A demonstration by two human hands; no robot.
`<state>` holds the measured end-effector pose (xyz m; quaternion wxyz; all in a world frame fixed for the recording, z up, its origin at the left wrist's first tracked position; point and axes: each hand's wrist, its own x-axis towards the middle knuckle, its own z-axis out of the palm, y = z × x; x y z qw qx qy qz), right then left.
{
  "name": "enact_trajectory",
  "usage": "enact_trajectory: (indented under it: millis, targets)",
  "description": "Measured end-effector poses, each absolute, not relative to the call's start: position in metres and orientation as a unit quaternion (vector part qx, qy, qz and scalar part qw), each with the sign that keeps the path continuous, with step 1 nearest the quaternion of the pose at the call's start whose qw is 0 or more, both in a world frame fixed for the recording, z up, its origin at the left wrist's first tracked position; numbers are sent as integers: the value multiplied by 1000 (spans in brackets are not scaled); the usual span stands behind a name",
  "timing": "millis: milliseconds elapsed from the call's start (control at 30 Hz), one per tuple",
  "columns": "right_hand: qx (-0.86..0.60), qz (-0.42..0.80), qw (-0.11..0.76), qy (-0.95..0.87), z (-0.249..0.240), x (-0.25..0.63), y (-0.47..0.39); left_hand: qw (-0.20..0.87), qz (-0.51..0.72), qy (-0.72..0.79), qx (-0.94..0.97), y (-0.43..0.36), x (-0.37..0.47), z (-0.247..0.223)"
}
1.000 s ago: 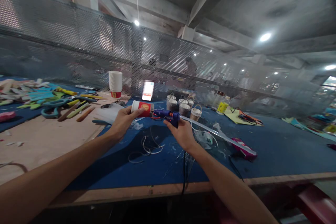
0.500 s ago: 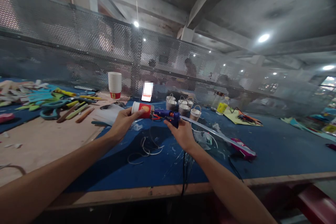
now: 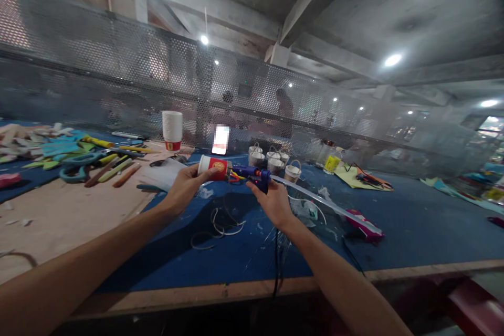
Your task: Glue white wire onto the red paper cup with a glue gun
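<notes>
My left hand [image 3: 185, 184] is closed round a red and white paper cup [image 3: 214, 168], which lies on its side in the air with its base toward the right. In my right hand [image 3: 275, 202] is a blue hot glue gun [image 3: 252, 173], its nozzle end right at the cup's base. A long clear glue stick [image 3: 315, 195] sticks out of the back of the gun, and a small red light glows on its body. Whether the nozzle touches the cup I cannot tell. Loose pale cord [image 3: 220, 228] lies curled on the blue table below.
Several small cups with looped handles [image 3: 275, 160] stand behind the glue gun. A stack of paper cups [image 3: 172, 128] and a lit phone [image 3: 219, 139] are by the mesh partition. Scissors [image 3: 81, 165] lie left, a magenta tool [image 3: 364, 226] right.
Both hands hold nearly the same place, cup and glue gun still together. The view has shifted slightly. More yellow and red shows around the gun's nozzle end.
</notes>
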<state>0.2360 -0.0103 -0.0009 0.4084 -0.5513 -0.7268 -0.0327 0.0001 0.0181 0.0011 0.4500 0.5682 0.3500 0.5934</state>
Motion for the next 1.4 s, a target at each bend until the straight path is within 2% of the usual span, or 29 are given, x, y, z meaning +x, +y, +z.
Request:
enact_trajectory:
  millis: [1400]
  targets:
    - [-557,-59,426,-711,0,238,-7,354,582,374,630,5,6,13]
